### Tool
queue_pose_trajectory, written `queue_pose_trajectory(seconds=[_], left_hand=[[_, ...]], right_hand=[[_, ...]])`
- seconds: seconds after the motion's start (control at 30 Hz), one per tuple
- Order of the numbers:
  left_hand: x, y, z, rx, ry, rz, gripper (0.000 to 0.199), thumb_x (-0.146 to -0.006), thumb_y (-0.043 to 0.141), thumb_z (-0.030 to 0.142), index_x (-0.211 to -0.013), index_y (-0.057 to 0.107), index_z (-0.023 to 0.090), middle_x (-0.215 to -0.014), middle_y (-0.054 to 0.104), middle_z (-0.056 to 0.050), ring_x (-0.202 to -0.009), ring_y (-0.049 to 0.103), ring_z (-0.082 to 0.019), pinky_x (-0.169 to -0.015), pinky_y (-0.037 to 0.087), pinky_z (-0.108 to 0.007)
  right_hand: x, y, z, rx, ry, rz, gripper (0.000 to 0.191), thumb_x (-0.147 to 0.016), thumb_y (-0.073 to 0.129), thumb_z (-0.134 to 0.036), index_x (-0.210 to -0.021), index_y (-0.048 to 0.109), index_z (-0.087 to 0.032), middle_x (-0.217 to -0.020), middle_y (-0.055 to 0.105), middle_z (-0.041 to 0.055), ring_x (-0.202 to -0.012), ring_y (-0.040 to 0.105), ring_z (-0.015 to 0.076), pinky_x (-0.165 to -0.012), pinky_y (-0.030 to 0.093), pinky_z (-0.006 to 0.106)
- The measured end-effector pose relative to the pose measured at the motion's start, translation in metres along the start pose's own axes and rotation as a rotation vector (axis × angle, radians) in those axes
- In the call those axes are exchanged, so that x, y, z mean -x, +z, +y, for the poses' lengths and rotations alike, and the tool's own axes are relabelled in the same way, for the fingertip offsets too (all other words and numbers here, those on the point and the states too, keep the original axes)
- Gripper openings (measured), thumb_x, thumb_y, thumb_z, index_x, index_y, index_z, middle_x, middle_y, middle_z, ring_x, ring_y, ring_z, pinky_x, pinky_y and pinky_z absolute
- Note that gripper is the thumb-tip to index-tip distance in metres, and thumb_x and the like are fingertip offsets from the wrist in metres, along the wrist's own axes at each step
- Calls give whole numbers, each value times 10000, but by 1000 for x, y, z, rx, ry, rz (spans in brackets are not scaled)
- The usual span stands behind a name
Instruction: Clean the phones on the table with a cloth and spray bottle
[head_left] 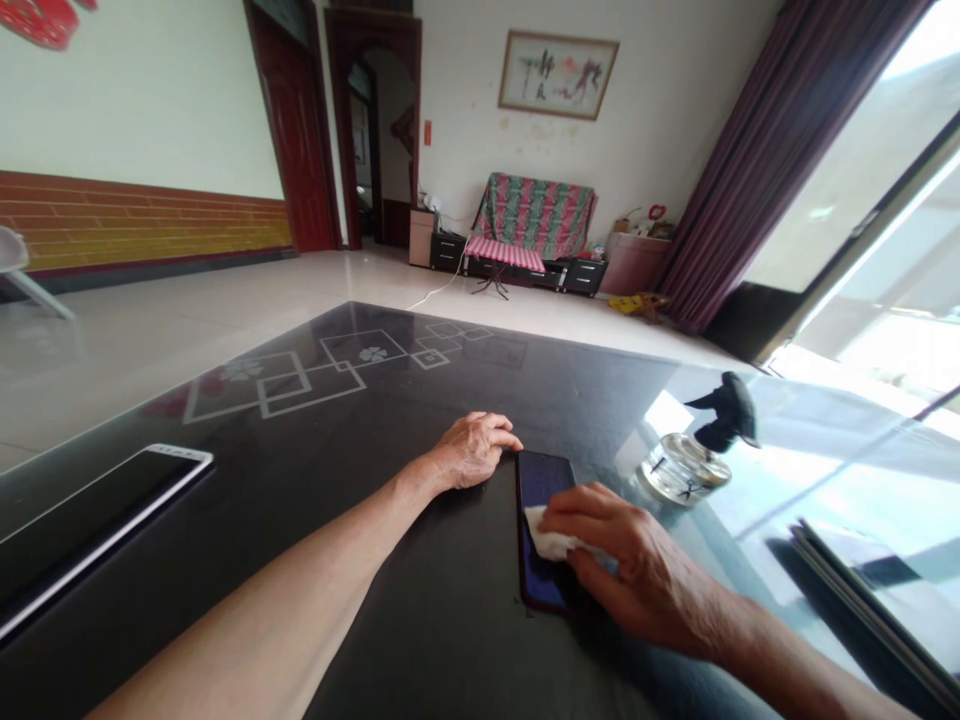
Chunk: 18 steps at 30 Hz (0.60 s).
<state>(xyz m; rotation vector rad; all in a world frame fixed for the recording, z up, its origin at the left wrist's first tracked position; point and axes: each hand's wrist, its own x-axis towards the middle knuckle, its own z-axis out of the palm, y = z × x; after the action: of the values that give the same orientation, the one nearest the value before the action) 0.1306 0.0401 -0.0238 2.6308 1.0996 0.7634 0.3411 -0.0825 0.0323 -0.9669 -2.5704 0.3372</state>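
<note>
A dark phone (544,480) lies flat on the glossy black table (420,620), its long side running away from me. My right hand (630,560) is closed round a white cloth (551,540), which rests against the phone's screen. Beside the phone's far left corner is my left hand (476,448), its fingers bent and partly spread, with fingertips at or very near the phone's edge. Nothing shows in its grasp. A clear spray bottle (686,468) with a black trigger head stands to the right, beyond my right hand.
A larger white-edged device (112,530) lies at the table's left. A thin dark object (870,610) is near the right edge, in window glare. Past the table are a striped stool (504,254), a cloth-covered item (534,215) and low cabinets (585,277).
</note>
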Motion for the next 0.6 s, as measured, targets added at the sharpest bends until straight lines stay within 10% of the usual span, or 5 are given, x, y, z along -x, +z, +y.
queue_pose_trajectory(seconds=[0.27, 0.6], left_hand=[[1, -3, 2, -10, 3, 3, 418, -779, 455, 33, -987, 736, 261, -1158, 647, -9, -1090, 574, -181, -1031, 404, -318], [3, -5, 1, -35, 10, -10, 395, -799, 444, 54, -985, 728, 257, -1174, 638, -7, -1111, 566, -174, -1038, 410, -315]], right_hand=[[33, -1, -26, -118, 29, -38, 332, -832, 456, -70, -1079, 601, -238, -1052, 629, 72, -958, 584, 199, -841, 489, 325], [-3, 8, 26, 29, -14, 177, 231, -834, 470, -102, -949, 652, -185, -985, 648, 75, -878, 577, 186, -815, 472, 334]])
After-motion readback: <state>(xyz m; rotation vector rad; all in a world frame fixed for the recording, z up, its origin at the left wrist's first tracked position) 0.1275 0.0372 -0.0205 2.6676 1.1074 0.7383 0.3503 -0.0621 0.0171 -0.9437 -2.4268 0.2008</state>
